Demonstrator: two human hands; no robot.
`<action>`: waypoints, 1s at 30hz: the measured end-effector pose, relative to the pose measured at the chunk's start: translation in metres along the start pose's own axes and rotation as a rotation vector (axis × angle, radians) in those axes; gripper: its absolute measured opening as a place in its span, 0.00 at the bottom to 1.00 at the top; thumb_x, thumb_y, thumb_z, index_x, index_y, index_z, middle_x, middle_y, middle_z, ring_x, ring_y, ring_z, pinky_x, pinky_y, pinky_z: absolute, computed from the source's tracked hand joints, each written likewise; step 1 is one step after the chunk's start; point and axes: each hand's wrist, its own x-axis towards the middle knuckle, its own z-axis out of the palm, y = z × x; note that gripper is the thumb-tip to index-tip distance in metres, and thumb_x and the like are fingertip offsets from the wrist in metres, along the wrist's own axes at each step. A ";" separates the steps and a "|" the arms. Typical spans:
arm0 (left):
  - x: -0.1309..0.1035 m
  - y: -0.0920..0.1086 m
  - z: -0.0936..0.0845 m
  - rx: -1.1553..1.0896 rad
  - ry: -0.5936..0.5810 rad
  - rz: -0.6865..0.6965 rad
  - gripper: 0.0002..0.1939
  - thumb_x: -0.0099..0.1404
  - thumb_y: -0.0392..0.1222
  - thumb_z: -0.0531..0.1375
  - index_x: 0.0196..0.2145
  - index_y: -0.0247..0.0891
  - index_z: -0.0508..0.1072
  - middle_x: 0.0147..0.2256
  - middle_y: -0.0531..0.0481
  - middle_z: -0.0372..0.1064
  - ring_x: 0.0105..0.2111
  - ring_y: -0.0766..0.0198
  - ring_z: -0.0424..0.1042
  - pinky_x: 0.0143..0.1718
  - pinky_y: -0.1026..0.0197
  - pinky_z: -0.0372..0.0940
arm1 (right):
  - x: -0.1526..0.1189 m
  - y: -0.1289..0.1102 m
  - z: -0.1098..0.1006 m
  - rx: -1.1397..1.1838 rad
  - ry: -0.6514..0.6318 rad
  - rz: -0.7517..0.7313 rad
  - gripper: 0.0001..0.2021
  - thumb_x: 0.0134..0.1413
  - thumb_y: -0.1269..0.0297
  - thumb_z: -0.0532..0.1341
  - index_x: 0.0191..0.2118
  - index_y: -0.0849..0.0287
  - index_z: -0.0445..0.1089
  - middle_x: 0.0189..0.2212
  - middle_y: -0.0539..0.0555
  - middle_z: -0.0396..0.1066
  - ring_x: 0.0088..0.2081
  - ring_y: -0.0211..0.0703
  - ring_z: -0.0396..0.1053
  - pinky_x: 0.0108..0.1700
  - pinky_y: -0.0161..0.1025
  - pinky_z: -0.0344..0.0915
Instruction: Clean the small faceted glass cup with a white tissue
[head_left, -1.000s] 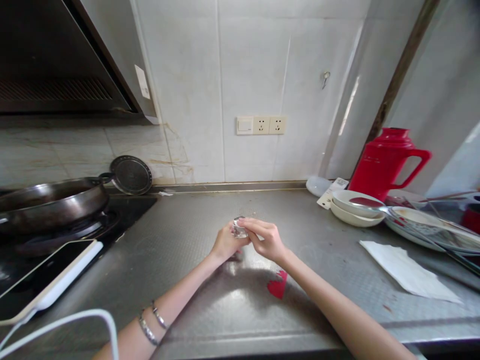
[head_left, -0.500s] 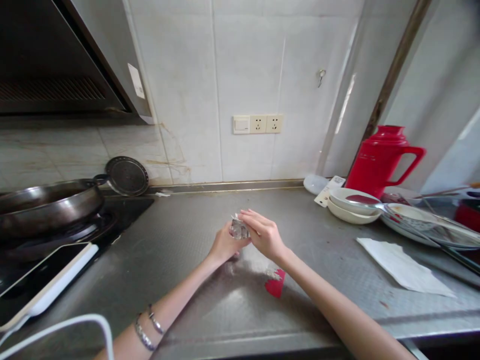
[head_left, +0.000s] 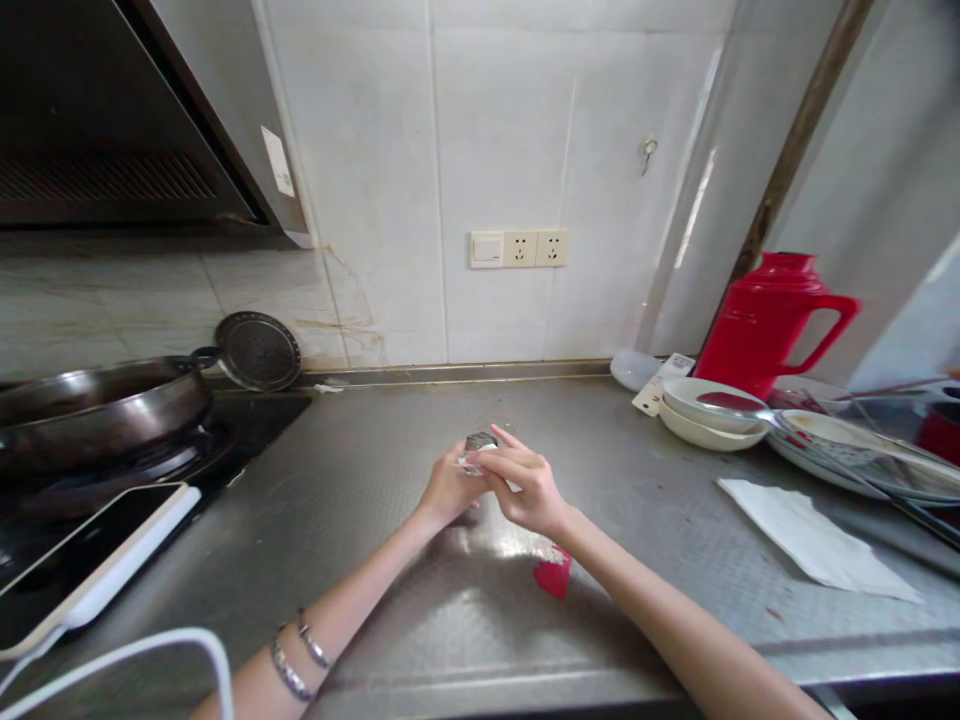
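Observation:
My left hand (head_left: 448, 490) is closed around a small crumpled silvery object (head_left: 481, 441), whose dark top shows above the fingers. My right hand (head_left: 527, 487) meets it from the right, with thumb and fingers pinched at a pale, shiny edge that looks like foil. Both hands touch each other above the middle of the metal counter, and the palms hide most of the object. Just below my right wrist, a torn red piece of wrapper (head_left: 553, 577) lies on the counter.
On the left, a steel pan (head_left: 105, 410) sits on the black stove, near a phone in a white case (head_left: 97, 560) with a cable. At right stand a red thermos jug (head_left: 757, 325), stacked white bowls (head_left: 709, 428), plates and a folded paper napkin (head_left: 814, 540).
My right hand has turned from lying flat over the silvery object to pinching its edge. The object's top now looks darker. My left hand keeps its hold.

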 end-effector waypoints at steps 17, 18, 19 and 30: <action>0.005 0.001 -0.003 -0.265 0.009 -0.085 0.27 0.48 0.51 0.67 0.43 0.34 0.69 0.29 0.52 0.67 0.20 0.72 0.63 0.17 0.68 0.64 | -0.008 0.013 0.007 -0.076 0.106 0.104 0.15 0.58 0.74 0.55 0.47 0.52 0.71 0.39 0.53 0.77 0.41 0.43 0.75 0.56 0.52 0.65; 0.005 0.001 -0.003 -0.290 0.011 -0.096 0.28 0.48 0.52 0.67 0.43 0.34 0.68 0.29 0.52 0.67 0.20 0.72 0.62 0.17 0.67 0.65 | -0.005 0.013 0.006 -0.078 0.131 0.147 0.14 0.58 0.73 0.55 0.45 0.52 0.72 0.38 0.53 0.77 0.40 0.43 0.75 0.55 0.51 0.65; 0.004 0.002 -0.004 -0.321 0.005 -0.104 0.29 0.47 0.53 0.67 0.43 0.34 0.67 0.30 0.52 0.66 0.20 0.72 0.62 0.18 0.66 0.66 | -0.002 0.014 0.004 -0.081 0.163 0.210 0.13 0.59 0.72 0.55 0.44 0.52 0.73 0.38 0.53 0.77 0.40 0.44 0.75 0.53 0.49 0.67; 0.017 0.009 -0.005 -0.627 -0.261 -0.216 0.26 0.52 0.59 0.63 0.41 0.37 0.67 0.28 0.52 0.65 0.20 0.71 0.62 0.13 0.72 0.55 | 0.007 0.039 0.008 0.007 0.265 0.582 0.11 0.58 0.60 0.57 0.36 0.57 0.77 0.32 0.55 0.73 0.34 0.42 0.72 0.35 0.35 0.68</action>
